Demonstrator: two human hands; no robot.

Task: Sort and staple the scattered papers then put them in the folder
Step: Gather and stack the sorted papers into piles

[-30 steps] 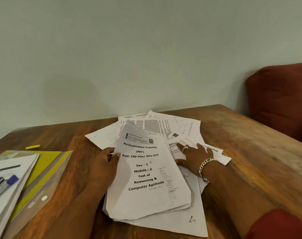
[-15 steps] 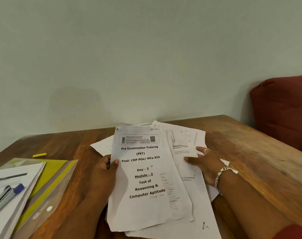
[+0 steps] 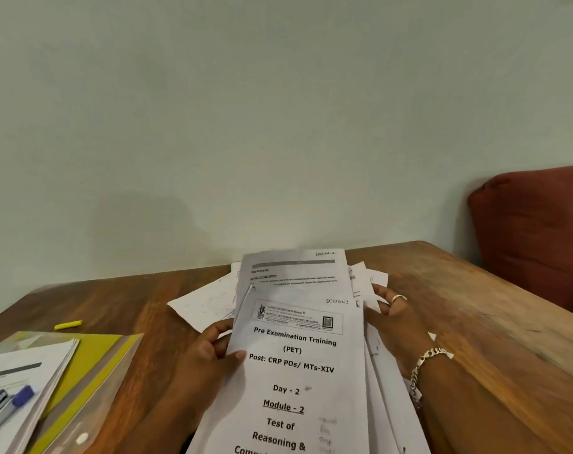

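A stack of white printed papers (image 3: 295, 371) is lifted off the wooden table (image 3: 475, 322), with a "Pre Examination Training" sheet on top. My left hand (image 3: 213, 352) grips the stack's left edge, thumb on the top sheet. My right hand (image 3: 396, 326), with a ring and a chain bracelet, holds the right edge and the sheets behind. A few loose sheets (image 3: 203, 299) still lie on the table behind the stack. A clear folder with yellow lining (image 3: 92, 371) lies at the left. No stapler is in view.
On the folder rests another pile of papers (image 3: 23, 388) with a blue-capped pen (image 3: 13, 401). A small yellow cap (image 3: 68, 325) lies on the table behind it. A dark red cushion (image 3: 534, 237) stands at the right. A pale wall runs along the table's far edge.
My right hand has gathered the scattered sheets from the table and brought them behind the stack. Both hands have raised the stack nearer the camera.
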